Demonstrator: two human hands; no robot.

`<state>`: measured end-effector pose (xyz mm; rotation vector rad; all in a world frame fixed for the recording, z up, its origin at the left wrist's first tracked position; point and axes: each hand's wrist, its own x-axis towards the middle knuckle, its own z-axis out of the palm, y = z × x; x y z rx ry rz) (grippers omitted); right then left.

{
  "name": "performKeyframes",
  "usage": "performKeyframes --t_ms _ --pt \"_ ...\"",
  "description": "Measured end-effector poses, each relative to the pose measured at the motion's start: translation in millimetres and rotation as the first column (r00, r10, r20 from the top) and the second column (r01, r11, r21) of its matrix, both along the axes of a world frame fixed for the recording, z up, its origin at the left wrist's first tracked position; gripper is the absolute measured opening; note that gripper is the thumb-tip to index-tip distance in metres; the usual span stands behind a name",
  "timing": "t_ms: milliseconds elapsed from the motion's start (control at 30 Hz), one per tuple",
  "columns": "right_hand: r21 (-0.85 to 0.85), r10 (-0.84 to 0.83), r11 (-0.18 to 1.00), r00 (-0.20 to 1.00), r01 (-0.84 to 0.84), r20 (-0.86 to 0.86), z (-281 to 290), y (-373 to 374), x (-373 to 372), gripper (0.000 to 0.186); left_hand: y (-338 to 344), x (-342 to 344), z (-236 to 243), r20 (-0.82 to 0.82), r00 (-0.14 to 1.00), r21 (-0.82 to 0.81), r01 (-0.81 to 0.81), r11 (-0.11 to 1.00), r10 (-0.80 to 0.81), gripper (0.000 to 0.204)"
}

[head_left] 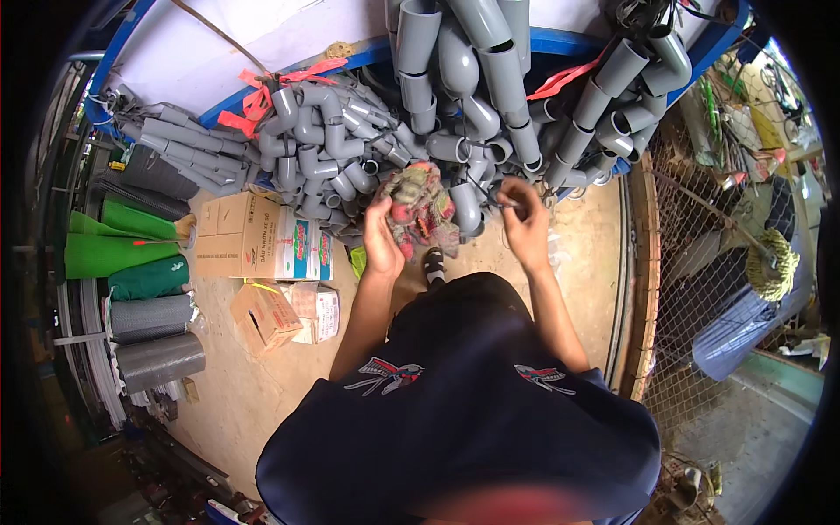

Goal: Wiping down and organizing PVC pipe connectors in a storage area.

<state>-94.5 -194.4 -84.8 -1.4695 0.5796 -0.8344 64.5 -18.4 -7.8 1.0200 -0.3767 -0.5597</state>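
My left hand is closed on a dirty, crumpled rag with red and beige patches, in the middle of the view, in front of a mass of grey pipe fittings. My right hand is to the right of the rag, its fingers curled beside a grey elbow fitting; what they hold, if anything, is too small to make out. Grey fittings hang in bunches behind both hands, with longer stacked ones higher up. Red ties hang among them.
Cardboard boxes stand on the floor at left, beside green and grey rolls. A wire mesh panel runs along the right, with a mop by it. A blue-rimmed white board is at the back.
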Motion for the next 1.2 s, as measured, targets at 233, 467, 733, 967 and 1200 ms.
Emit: performKeyframes --t_ms 233,467,733,967,1200 --pt "-0.282 -0.105 0.958 0.983 0.059 -0.149 -16 -55 50 0.062 18 -6 -32 0.438 0.890 0.456 -0.098 0.885 -0.127 0.028" --pt "-0.281 0.005 0.959 0.985 0.044 0.172 -28 -79 80 0.086 56 -1 18 0.704 0.690 0.506 -0.321 0.801 -0.168 0.037" --pt "-0.092 0.211 0.974 0.976 -0.206 0.048 -24 -50 42 0.039 9 -24 16 0.536 0.832 0.306 -0.036 0.951 -0.141 0.028" --pt "0.435 0.080 0.845 0.876 -0.313 0.475 4 -35 29 0.043 -61 -27 24 0.711 0.566 0.508 -0.004 0.861 -0.417 0.028" --pt "0.178 -0.105 0.978 0.994 0.106 -0.011 6 -43 31 0.037 -65 -26 24 0.457 0.550 0.713 0.243 0.658 -0.699 0.040"
